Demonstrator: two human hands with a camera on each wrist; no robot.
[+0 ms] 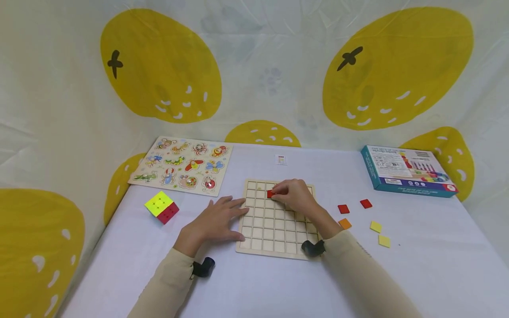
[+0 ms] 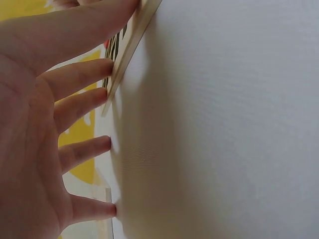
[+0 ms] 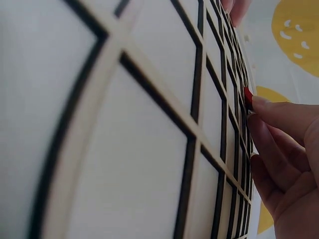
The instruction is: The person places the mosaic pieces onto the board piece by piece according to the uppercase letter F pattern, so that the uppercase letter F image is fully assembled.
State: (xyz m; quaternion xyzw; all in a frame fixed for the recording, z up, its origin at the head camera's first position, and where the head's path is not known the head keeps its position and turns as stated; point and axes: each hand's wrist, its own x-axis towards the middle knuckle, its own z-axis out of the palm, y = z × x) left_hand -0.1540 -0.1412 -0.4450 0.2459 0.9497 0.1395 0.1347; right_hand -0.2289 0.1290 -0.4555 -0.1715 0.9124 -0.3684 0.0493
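Observation:
A wooden grid board (image 1: 257, 244) with square cells lies in the middle of the table. Near its far edge, my right hand (image 1: 296, 196) pinches a red square tile (image 1: 270, 194) between thumb and fingers, right at a cell. The right wrist view shows the same red tile (image 3: 248, 98) under the thumb, close over the grid. My left hand (image 1: 216, 220) lies spread with straight fingers at the board's left edge. In the left wrist view its thumb and two fingers (image 2: 82, 77) touch the board's rim, and the other fingertips come down on the white cloth.
Two red tiles (image 1: 343, 209), an orange tile (image 1: 345, 224) and two yellow tiles (image 1: 375, 226) lie right of the board. A puzzle cube (image 1: 161, 206) and an insect puzzle board (image 1: 183, 165) are at left. A box (image 1: 409, 170) and a small printed card (image 1: 281, 160) lie farther back.

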